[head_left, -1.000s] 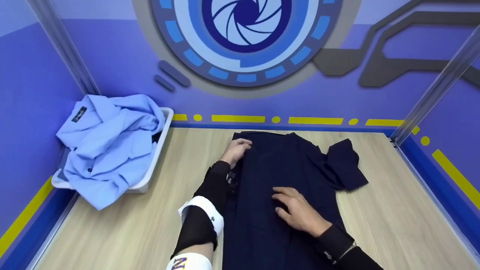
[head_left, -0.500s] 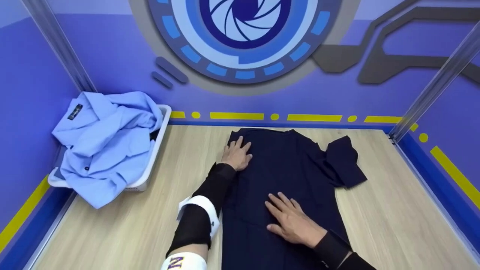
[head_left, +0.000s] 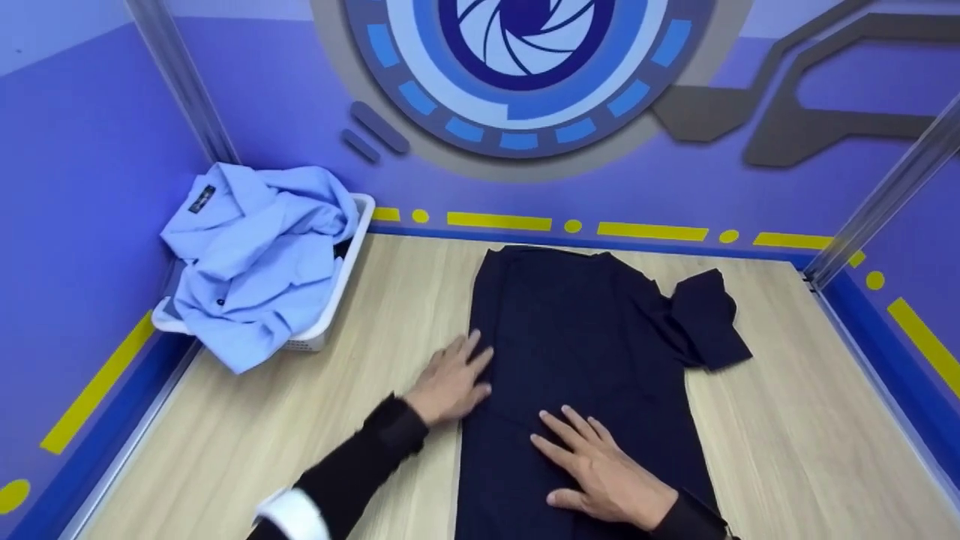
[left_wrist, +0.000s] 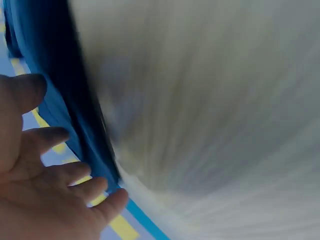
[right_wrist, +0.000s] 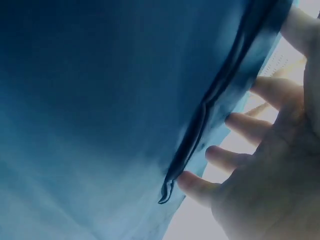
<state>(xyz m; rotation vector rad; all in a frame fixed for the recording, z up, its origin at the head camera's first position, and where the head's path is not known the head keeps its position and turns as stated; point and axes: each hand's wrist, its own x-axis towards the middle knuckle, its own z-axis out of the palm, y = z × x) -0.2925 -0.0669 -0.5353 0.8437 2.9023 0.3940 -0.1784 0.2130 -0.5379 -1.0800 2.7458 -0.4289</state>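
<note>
My left hand (head_left: 450,381), fingers spread, at left edge (head_left: 482,292) of navy shirt (head_left: 559,330) lying flat on table (head_left: 405,300); my right hand (head_left: 609,474) splayed over its middle. Cloth likely light, soft, crease-prone; best pinched along that edge.

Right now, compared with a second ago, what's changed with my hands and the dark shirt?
Your left hand, curled at the upper left edge of the dark shirt before, has moved down that edge toward you and opened out. Your right hand has spread out over the shirt. The sleeve on the right, the white basket and the light blue shirt stayed put.
</note>
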